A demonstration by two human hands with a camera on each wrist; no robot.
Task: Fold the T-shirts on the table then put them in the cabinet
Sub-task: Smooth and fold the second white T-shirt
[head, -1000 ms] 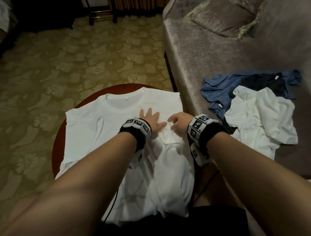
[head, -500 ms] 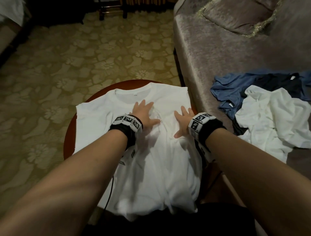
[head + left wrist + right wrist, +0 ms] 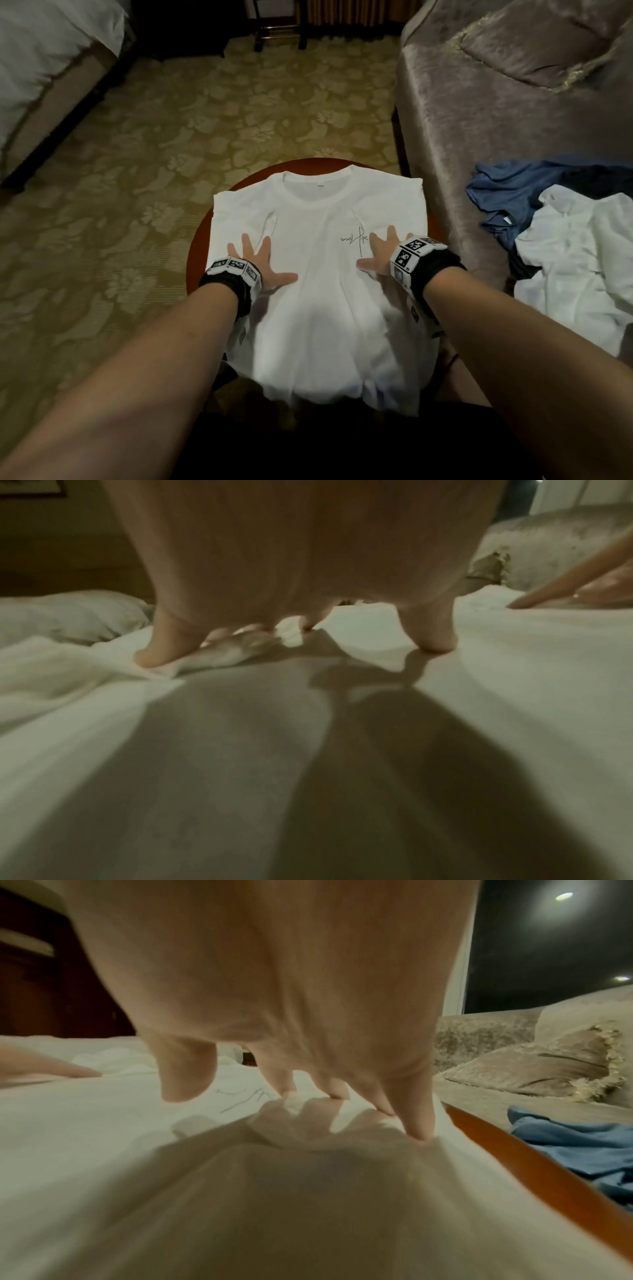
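Observation:
A white T-shirt [image 3: 318, 301] lies spread face up on the round red-brown table [image 3: 196, 253], collar away from me, hem hanging over the near edge. A thin black scribble print [image 3: 356, 240] marks its chest. My left hand [image 3: 260, 263] presses flat on the shirt's left side, fingers spread [image 3: 157, 653]. My right hand [image 3: 380, 253] presses flat on the right side beside the print, fingers straight [image 3: 418, 1123]. Both sleeves look tucked in along the edges.
On the grey sofa [image 3: 462, 113] to the right lie a blue T-shirt [image 3: 507, 198], a dark one [image 3: 596, 181] and a crumpled white one [image 3: 582, 274]. A cushion [image 3: 534, 44] sits further back. A bed [image 3: 44, 61] stands at far left, patterned carpet [image 3: 205, 113] beyond the table.
Both hands have slid apart from the shirt's middle to its left and right sides, flattening the cloth and uncovering the chest print. The right hand went from bunched fingers to flat.

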